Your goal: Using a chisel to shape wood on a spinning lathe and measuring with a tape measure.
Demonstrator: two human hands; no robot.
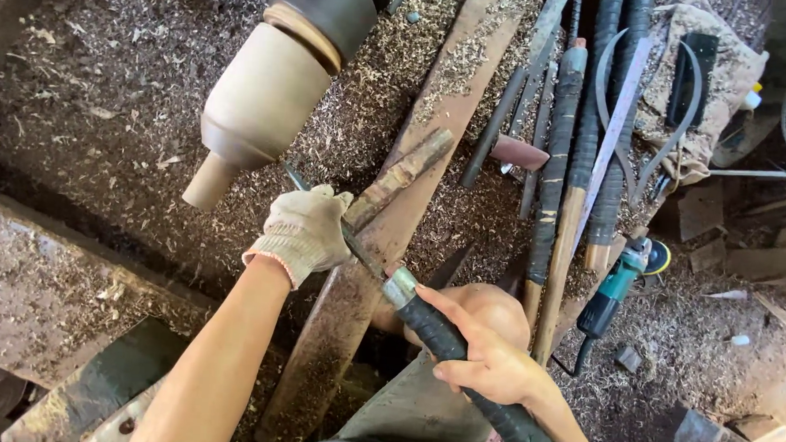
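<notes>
Nearest, the bare right hand [485,349] wraps its fingers around the chisel's [390,283] black taped handle. The gloved left hand [306,228] clamps the blade against the wooden rest [384,229], shavings crowding both edges. Beyond, the blade tip meets the turned wood piece [261,100], with open space on its left.

No packages, labels, signs or screens anywhere in front of me here, none that I can make out among the shavings or over at the cluttered right edge.
</notes>
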